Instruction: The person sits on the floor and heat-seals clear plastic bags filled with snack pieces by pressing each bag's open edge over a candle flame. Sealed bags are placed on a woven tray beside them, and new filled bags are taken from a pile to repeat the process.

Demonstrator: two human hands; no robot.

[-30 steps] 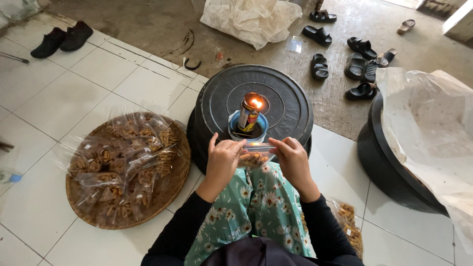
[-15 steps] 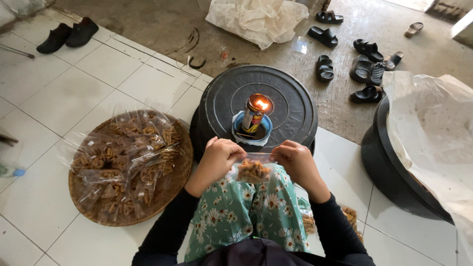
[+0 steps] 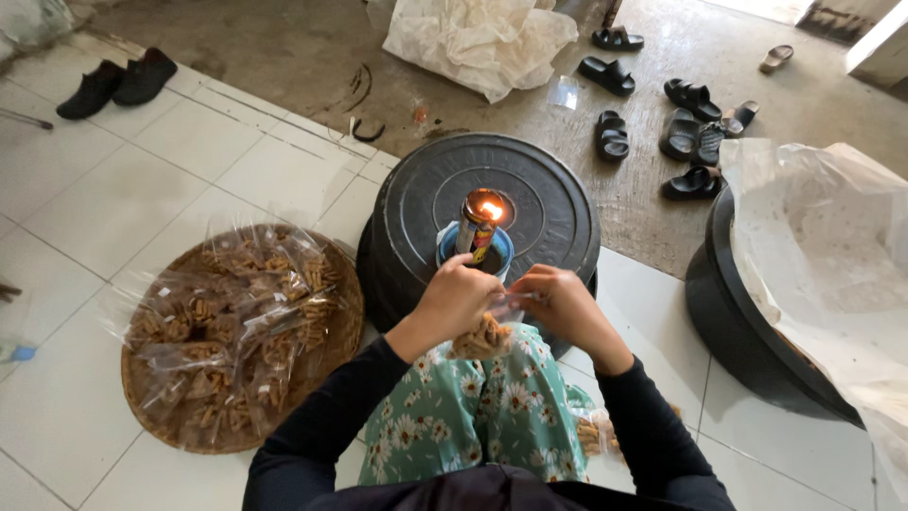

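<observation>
The person is sitting on the white tiled floor [image 3: 85, 218] and holding a small clear plastic bag of brown snacks [image 3: 482, 333] with both hands, just in front of an upturned black tub [image 3: 549, 203]. The left hand [image 3: 456, 301] is pinching the bag's top edge, its fingers curled closed on the plastic. The right hand [image 3: 566, 308] is gripping the same edge from the other side, fingers likewise closed on it, so the bag's mouth is stretching between the two hands while the filled part is hanging down over the floral-trousered knees [image 3: 473, 407]. On top of the tub, just beyond the hands, a small lamp with a burning flame [image 3: 484, 220] is standing in a blue dish [image 3: 452, 248]. To the left of the tub, a round woven tray [image 3: 342, 312] is lying on the tiles, carrying many filled clear snack bags [image 3: 227, 326]. To the right of the tub, a large black basin [image 3: 738, 331] lined with white plastic sheet [image 3: 832, 255] is resting. Beyond the tub, several dark sandals [image 3: 690, 132] are lying scattered on the concrete.
</observation>
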